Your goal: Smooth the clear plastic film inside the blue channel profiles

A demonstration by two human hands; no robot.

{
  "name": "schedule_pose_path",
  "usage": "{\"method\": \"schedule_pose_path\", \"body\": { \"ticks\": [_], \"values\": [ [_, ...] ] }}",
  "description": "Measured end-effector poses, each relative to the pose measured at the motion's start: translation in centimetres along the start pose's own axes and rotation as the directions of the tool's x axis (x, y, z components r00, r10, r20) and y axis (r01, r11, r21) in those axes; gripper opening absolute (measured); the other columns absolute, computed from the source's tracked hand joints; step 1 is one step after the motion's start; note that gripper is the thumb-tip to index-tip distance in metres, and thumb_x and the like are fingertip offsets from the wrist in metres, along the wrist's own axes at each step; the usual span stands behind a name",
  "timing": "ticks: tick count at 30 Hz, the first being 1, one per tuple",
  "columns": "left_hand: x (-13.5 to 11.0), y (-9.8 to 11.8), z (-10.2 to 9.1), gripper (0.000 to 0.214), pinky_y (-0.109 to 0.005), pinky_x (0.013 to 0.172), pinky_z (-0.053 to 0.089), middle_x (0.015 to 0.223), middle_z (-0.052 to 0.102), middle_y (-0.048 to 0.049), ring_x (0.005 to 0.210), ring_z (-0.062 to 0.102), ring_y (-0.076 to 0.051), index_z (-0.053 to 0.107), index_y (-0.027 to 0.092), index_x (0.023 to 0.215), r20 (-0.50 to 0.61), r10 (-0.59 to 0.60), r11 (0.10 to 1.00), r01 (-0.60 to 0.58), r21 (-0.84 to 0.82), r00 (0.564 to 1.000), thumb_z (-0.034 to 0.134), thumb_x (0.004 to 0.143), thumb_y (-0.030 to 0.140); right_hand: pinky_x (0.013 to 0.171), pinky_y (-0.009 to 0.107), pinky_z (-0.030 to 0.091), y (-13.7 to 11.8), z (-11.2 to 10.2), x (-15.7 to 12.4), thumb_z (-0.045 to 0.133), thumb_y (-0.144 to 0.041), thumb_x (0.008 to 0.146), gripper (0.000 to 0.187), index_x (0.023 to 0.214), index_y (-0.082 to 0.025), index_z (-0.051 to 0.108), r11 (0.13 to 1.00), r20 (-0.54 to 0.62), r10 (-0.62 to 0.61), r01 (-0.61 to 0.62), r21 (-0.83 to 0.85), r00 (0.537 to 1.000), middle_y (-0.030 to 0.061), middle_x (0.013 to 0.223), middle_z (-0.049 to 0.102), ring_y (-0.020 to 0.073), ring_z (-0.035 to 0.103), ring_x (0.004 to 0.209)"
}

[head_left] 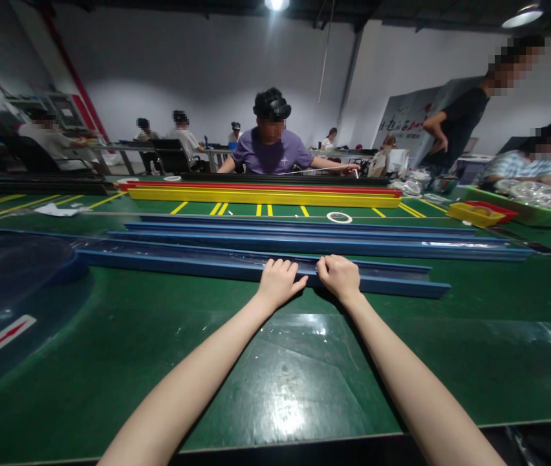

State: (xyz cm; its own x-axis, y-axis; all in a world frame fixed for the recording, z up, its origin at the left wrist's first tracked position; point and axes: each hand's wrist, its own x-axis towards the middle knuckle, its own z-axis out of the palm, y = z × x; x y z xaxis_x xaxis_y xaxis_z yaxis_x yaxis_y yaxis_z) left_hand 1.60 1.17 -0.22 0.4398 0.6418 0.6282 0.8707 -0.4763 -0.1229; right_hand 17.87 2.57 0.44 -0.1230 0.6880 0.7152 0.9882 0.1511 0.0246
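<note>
A long blue channel with raised edges lies across the green table in front of me. My left hand is curled over its near edge, with the thumb stretched to the right along it. Just right of that, my right hand is closed over the same edge, its fingertips hidden inside the channel. A small gap separates the two hands. Clear film or plastic glints along the channel's inside. Behind it lie more blue channels, side by side and parallel.
Yellow channels and red channels lie farther back. A white ring sits near them. Opposite, a person in purple works. Clear sheeting covers the front. A rounded blue piece stands left, a green tray right.
</note>
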Motion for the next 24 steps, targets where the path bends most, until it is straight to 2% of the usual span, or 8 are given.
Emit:
{"method": "schedule_pose_path", "body": {
  "ticks": [13,24],
  "values": [
    [-0.1,-0.1,-0.5,0.032,-0.032,0.068,0.031,0.077,0.057,-0.0052,0.076,0.049,-0.019,0.054,0.017,0.079,0.023,0.015,0.999,-0.014,-0.037,1.0,0.036,0.082,0.043,0.049,0.024,0.02,0.4,-0.3,0.1,0.035,-0.028,0.078,0.036,0.051,-0.016,0.056,0.999,0.025,-0.031,0.031,-0.01,0.999,0.003,0.055,0.058,0.0091,0.047,0.051],
    [-0.1,-0.1,-0.5,0.032,-0.032,0.069,0.031,0.078,0.057,-0.0062,0.075,0.049,-0.019,0.055,0.017,0.082,0.001,0.026,0.998,-0.026,-0.056,1.0,0.036,0.082,0.042,0.049,0.024,0.019,3.9,-0.7,-0.7,0.035,-0.03,0.077,0.037,0.051,-0.015,0.058,0.991,0.061,0.116,-0.112,-0.069,0.991,0.0052,0.057,0.059,0.0101,0.046,0.05]
  ]
}}
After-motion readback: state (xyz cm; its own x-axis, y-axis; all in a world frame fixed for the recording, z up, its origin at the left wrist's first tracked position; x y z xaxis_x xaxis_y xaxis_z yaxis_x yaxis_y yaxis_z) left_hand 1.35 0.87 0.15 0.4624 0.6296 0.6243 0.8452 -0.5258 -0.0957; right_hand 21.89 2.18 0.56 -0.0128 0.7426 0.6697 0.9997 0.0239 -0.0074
